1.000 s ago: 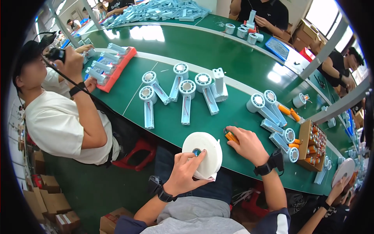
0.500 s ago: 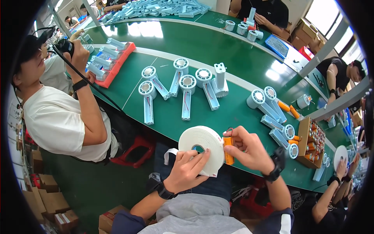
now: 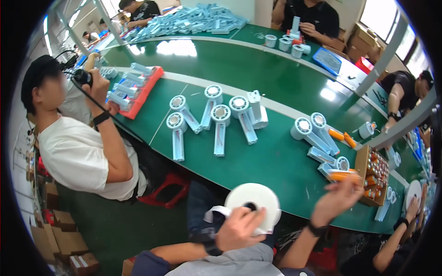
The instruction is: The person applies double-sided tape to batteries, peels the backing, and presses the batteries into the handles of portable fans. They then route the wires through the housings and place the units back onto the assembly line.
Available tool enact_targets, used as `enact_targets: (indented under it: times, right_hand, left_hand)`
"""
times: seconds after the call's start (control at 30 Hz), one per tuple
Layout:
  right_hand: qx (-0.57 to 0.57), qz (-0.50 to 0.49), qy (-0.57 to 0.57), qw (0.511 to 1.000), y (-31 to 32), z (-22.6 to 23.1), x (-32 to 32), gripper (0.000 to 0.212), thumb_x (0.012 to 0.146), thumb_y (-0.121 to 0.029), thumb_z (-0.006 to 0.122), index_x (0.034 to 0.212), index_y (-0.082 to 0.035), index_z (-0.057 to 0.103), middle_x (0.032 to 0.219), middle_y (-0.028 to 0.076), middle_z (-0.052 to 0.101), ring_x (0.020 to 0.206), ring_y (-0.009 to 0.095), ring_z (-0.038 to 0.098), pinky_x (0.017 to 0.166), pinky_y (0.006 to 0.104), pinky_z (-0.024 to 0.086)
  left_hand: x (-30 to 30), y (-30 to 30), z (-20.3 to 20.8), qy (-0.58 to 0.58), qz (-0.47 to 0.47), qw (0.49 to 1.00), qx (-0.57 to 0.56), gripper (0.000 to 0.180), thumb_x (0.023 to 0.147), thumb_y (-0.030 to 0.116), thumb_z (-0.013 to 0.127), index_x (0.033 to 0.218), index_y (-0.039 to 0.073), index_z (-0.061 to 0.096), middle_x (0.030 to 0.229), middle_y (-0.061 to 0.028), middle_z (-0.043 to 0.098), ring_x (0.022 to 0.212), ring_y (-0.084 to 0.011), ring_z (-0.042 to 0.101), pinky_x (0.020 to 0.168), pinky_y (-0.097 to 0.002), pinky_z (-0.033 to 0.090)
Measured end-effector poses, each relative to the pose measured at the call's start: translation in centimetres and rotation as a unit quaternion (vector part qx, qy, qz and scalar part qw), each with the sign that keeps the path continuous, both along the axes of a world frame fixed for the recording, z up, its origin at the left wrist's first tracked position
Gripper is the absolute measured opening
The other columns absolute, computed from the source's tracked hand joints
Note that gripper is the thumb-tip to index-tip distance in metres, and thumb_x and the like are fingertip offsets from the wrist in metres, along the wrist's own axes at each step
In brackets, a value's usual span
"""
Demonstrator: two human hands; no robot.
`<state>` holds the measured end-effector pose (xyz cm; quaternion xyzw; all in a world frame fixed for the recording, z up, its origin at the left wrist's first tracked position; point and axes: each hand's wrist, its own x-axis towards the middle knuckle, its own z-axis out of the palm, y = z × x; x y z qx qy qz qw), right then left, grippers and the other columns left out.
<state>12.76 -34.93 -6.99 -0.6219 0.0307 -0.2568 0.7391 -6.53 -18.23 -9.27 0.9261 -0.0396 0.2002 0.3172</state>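
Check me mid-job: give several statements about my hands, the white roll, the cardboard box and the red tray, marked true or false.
1. The left hand holds the white roll. True.
2. The right hand is at an orange cylinder. True, though blurred.
3. The cardboard box is closed. False: the cardboard box is open on top.
4. The red tray is right of the cardboard box. False: the red tray is left of it.

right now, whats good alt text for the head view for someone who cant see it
A person's left hand holds a white roll by a green table; their blurred right hand is at an orange cylinder near a cardboard box, its hold unclear. Light-blue parts with round heads lie on the table, with other people around it.
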Motion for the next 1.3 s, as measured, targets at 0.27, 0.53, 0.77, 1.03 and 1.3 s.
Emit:
enact_targets:
  times: [0.27, 0.53, 0.77, 1.03, 1.3]
  right_hand:
    - [-0.104, -0.019, -0.055, 0.993, -3.9, 0.3, -3.5, 0.029, 0.103, -0.018, 0.059, 0.128, -0.004, 0.050, 0.116, 0.007, 0.057, 0.094, 0.012, 0.059, 0.069, 0.0233, 0.049]
    - [0.087, 0.225, 0.050, 0.969, 2.5, -3.2, -9.0, 0.031, 0.099, -0.006, 0.059, 0.128, -0.004, 0.048, 0.119, 0.009, 0.058, 0.108, 0.012, 0.057, 0.091, 0.0261, 0.048]
    - [0.139, 0.351, 0.174, 0.910, 2.1, -1.8, -11.2, 0.030, 0.098, 0.000, 0.057, 0.126, -0.003, 0.047, 0.116, 0.011, 0.060, 0.103, 0.013, 0.060, 0.089, 0.0265, 0.049]
    - [0.305, 0.286, 0.113, 0.901, 9.9, -4.4, -9.8, 0.029, 0.105, -0.010, 0.053, 0.132, -0.004, 0.042, 0.119, 0.010, 0.059, 0.104, 0.012, 0.060, 0.086, 0.0268, 0.051]
    - [0.310, 0.225, 0.118, 0.916, 13.4, -6.1, -6.5, 0.027, 0.106, -0.011, 0.053, 0.130, -0.006, 0.042, 0.117, 0.010, 0.059, 0.101, 0.012, 0.059, 0.084, 0.0282, 0.052]
  left_hand:
    - [9.7, -0.4, 2.4, -0.077, -0.068, 0.994, -0.043, 0.046, 0.078, 0.015, 0.074, 0.120, -0.002, 0.065, 0.114, -0.0127, 0.066, 0.113, -0.0326, 0.058, 0.096, -0.0440, 0.048]
    - [11.3, 19.0, 0.2, -0.044, -0.016, 0.907, 0.418, 0.040, 0.081, 0.006, 0.061, 0.121, 0.000, 0.064, 0.114, -0.0119, 0.064, 0.117, -0.0299, 0.059, 0.102, -0.0444, 0.046]
    - [13.9, 22.1, -0.6, -0.035, -0.084, 0.876, 0.473, 0.039, 0.082, 0.011, 0.064, 0.121, 0.005, 0.066, 0.089, -0.0036, 0.062, 0.090, -0.0207, 0.062, 0.085, -0.0371, 0.049]
    - [9.6, 11.2, 1.2, -0.031, -0.217, 0.916, 0.335, 0.022, 0.083, 0.014, 0.068, 0.103, 0.008, 0.067, 0.083, -0.0021, 0.062, 0.082, -0.0207, 0.061, 0.080, -0.0343, 0.046]
    - [9.2, 11.6, -2.7, -0.097, 0.028, 0.995, -0.028, 0.009, 0.096, 0.011, 0.060, 0.097, 0.003, 0.065, 0.092, -0.0090, 0.066, 0.080, -0.0241, 0.062, 0.070, -0.0333, 0.048]
